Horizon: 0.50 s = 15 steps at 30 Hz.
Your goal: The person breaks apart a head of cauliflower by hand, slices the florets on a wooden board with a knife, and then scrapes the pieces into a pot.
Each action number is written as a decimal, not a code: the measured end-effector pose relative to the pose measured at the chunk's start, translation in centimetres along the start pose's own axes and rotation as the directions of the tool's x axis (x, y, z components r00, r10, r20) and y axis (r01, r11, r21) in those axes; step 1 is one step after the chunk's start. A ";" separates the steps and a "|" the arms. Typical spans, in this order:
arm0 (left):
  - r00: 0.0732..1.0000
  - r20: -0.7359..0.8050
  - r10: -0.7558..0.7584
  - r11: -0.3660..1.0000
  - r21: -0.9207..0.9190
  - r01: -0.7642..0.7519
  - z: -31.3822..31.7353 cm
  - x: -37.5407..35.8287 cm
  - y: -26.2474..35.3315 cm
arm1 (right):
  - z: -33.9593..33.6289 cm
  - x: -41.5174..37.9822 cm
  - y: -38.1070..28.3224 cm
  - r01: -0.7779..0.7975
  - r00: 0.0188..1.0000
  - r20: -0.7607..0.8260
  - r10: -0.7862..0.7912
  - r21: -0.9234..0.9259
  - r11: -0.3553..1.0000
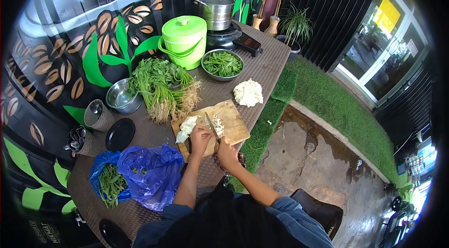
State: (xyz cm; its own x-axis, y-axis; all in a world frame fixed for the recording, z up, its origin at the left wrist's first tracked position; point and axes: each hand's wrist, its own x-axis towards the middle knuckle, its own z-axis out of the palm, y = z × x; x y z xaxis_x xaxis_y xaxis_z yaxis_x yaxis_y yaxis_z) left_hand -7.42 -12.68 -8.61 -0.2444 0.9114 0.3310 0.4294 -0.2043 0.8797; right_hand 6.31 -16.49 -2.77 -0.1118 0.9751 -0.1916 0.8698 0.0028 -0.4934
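Observation:
A wooden cutting board (236,129) lies on the table in front of me. My right hand (227,155) is wrapped round the handle of a knife (208,121), its blade pointing away over the board. Small chopped white pieces (218,126) lie just right of the blade. Close at the blade's left side is my left hand (201,140), fingers drawn together in a pinch; what they hold is too small to make out. A crumpled white bundle (188,127) rests on the board's left part, beside my left hand.
Behind the board lies a rooted bunch of greens (161,86), with a bowl of cut leaves (222,64) and a white clump (248,93) to its right. A lidded green bucket (184,42) and a steel pot (216,14) stand farther back. Blue plastic bags (152,173) lie left.

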 end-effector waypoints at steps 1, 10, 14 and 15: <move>1.000 0.003 -0.002 1.000 0.001 0.002 -0.2 0.0 0.7 | -0.7 0.5 -0.1 0.018 0.999 0.032 -0.018 0.007 1.000; 0.997 -0.060 -0.044 0.997 -0.067 0.040 0.2 0.2 1.7 | -5.9 3.2 4.1 0.236 0.972 -0.014 -0.236 0.114 0.965; 0.984 -0.145 -0.100 0.993 0.051 0.108 0.4 1.7 2.0 | -3.8 2.5 2.8 0.101 0.993 -0.060 -0.099 0.039 0.994; 0.986 -0.137 -0.097 0.993 0.057 0.105 0.3 2.1 1.9 | -3.1 2.2 2.7 0.127 0.987 -0.098 -0.123 0.028 0.992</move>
State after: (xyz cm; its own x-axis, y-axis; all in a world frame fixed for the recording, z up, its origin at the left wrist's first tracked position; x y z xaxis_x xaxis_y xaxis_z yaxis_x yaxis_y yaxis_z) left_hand -6.80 -11.07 -6.36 -0.4016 0.8694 0.2878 0.4498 -0.0865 0.8889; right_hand 9.86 -13.69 -1.91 -0.1704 0.9844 -0.0447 0.8347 0.1201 -0.5374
